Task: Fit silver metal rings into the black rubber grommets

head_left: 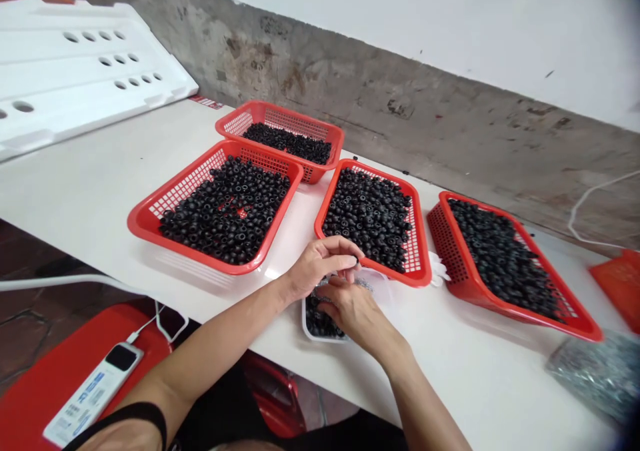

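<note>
My left hand is closed, with a small black ring-like part pinched at its fingertips, near the front edge of a red basket full of such parts. Below it, my right hand reaches over a clear plastic container that holds black parts. The fingers of my right hand are bent down into the container; their tips are hidden, so what they hold, if anything, does not show.
More red baskets of black parts stand at the left, at the back and at the right. A clear plastic bag lies far right. White foam boards lean back left. A power strip rests on a red stool.
</note>
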Action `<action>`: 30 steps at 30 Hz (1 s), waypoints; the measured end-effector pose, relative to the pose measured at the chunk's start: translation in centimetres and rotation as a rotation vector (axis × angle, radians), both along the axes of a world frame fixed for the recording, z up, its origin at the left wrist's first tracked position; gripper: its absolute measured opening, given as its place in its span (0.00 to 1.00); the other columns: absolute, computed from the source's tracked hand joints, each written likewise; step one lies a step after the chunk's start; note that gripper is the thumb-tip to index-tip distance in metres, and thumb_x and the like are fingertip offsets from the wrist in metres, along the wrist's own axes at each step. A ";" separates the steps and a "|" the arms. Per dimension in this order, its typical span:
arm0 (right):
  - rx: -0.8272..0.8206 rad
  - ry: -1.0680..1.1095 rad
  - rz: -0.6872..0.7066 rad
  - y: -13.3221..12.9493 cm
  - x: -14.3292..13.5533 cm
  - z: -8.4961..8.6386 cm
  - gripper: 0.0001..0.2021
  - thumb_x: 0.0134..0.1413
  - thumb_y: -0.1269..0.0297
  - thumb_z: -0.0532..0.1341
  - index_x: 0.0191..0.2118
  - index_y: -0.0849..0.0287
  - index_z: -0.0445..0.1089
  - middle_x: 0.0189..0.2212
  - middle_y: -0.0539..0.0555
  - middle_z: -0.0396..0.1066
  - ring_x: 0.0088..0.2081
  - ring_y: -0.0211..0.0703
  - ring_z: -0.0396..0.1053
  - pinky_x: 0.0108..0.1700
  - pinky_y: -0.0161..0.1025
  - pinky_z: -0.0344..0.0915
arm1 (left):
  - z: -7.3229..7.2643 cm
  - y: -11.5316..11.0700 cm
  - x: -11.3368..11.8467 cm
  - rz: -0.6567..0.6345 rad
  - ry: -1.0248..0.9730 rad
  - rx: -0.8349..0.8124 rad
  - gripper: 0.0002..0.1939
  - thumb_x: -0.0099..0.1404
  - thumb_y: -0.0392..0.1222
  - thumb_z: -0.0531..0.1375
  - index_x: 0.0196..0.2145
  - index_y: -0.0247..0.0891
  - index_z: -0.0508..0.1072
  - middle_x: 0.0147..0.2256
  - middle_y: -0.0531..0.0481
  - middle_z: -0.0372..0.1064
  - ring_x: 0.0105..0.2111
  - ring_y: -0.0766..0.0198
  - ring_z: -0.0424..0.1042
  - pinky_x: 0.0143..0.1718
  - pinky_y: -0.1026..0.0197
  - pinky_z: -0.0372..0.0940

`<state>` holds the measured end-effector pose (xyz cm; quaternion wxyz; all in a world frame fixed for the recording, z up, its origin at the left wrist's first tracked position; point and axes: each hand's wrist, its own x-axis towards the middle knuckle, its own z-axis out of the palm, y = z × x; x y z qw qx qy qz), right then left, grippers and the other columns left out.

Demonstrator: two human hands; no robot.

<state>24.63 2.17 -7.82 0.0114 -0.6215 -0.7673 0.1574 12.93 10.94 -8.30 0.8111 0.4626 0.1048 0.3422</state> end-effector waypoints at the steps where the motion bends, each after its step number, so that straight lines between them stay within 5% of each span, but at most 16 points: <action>1: 0.002 -0.021 -0.007 0.0 -0.1 -0.1 0.06 0.59 0.71 0.62 0.40 0.59 0.76 0.36 0.57 0.74 0.37 0.47 0.72 0.36 0.37 0.61 | 0.0 0.0 0.0 0.001 0.000 0.004 0.07 0.61 0.37 0.63 0.38 0.34 0.76 0.30 0.50 0.72 0.26 0.70 0.69 0.30 0.66 0.63; 16: 0.011 -0.112 0.089 0.6 -0.2 -0.5 0.10 0.57 0.76 0.58 0.29 0.62 0.74 0.29 0.57 0.73 0.29 0.43 0.67 0.31 0.37 0.55 | 0.3 -0.1 0.0 0.018 0.023 0.010 0.10 0.61 0.43 0.67 0.36 0.33 0.77 0.29 0.50 0.72 0.26 0.70 0.68 0.31 0.65 0.63; 25: 0.009 -0.102 0.148 1.0 -0.6 -0.5 0.12 0.55 0.80 0.55 0.34 0.62 0.76 0.30 0.58 0.74 0.31 0.43 0.68 0.33 0.38 0.57 | 0.2 -0.1 0.0 -0.008 0.022 -0.016 0.12 0.58 0.44 0.68 0.35 0.33 0.76 0.29 0.50 0.72 0.25 0.70 0.69 0.30 0.66 0.63; 30: 0.011 0.012 0.134 0.7 0.2 0.2 0.08 0.55 0.73 0.58 0.35 0.60 0.74 0.31 0.55 0.72 0.32 0.42 0.68 0.35 0.36 0.60 | 0.3 -0.2 0.1 0.012 0.003 -0.026 0.14 0.57 0.46 0.70 0.34 0.33 0.74 0.28 0.50 0.72 0.24 0.70 0.69 0.31 0.65 0.63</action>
